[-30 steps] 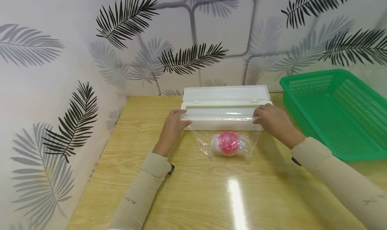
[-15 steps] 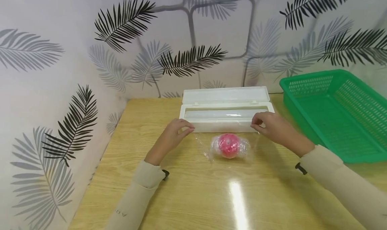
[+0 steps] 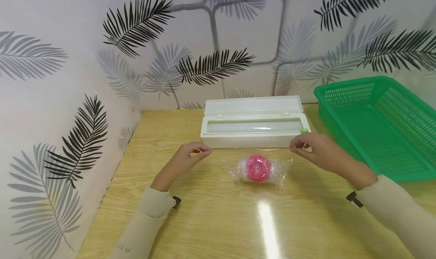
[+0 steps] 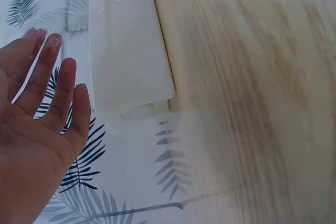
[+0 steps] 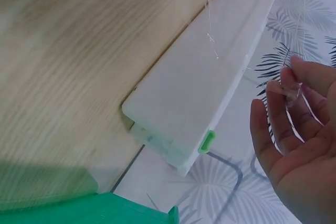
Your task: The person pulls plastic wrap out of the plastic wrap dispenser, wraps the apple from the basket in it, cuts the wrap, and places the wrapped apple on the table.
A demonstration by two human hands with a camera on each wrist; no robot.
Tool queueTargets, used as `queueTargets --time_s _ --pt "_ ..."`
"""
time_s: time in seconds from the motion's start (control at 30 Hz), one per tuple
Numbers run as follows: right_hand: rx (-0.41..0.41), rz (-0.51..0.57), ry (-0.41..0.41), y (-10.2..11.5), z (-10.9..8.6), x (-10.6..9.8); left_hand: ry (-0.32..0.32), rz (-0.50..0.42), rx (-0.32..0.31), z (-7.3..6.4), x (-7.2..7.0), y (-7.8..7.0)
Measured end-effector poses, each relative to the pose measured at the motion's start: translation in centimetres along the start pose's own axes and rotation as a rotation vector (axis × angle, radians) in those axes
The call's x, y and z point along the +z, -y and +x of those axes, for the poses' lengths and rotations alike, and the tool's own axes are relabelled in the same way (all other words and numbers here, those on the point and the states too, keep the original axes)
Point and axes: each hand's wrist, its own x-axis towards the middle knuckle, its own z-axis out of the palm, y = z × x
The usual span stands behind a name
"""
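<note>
A sheet of clear cling film (image 3: 229, 166) stretches between both hands, over and around a round pink thing (image 3: 257, 169) wrapped in crinkled clear film on the table. My left hand (image 3: 182, 163) pinches the film's left edge between thumb and fingertips; in the left wrist view, its other fingers (image 4: 52, 85) spread apart. At the right edge, my right hand (image 3: 320, 153) pinches the film, and a bit of it shines at the fingertips (image 5: 290, 94). Just behind lies a long white cling film box (image 3: 252, 141), lid raised, with a roll (image 3: 252, 127) inside.
A green slider (image 3: 304, 130) sits at the right end of the box's cutting edge. To the right stands a green plastic basket (image 3: 354, 145). A leaf-patterned wall (image 3: 190, 31) closes off the back and left of the wooden table (image 3: 218, 221).
Both hands have drawn back from the box toward the front and apart, carrying the film's edge. The green slider, hidden earlier behind the right hand, now shows.
</note>
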Motion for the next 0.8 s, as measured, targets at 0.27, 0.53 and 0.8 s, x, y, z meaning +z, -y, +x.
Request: queueTargets --time_s 0.27,0.53,0.8 --pt "-0.181 0.013 -0.077 0.5 -2.3 0.5 0.076 -0.075 -0.003 -1.7 -0.3 -0.4" --pt "-0.371 0.117 -0.094 0.6 -4.0 1.3 0.152 -0.184 -0.055 -3.0 -0.5 -0.5" --pt "-0.365 0.193 0.032 2.0 -5.9 2.1 0.305 -0.187 -0.099 -4.4 -0.9 -3.0"
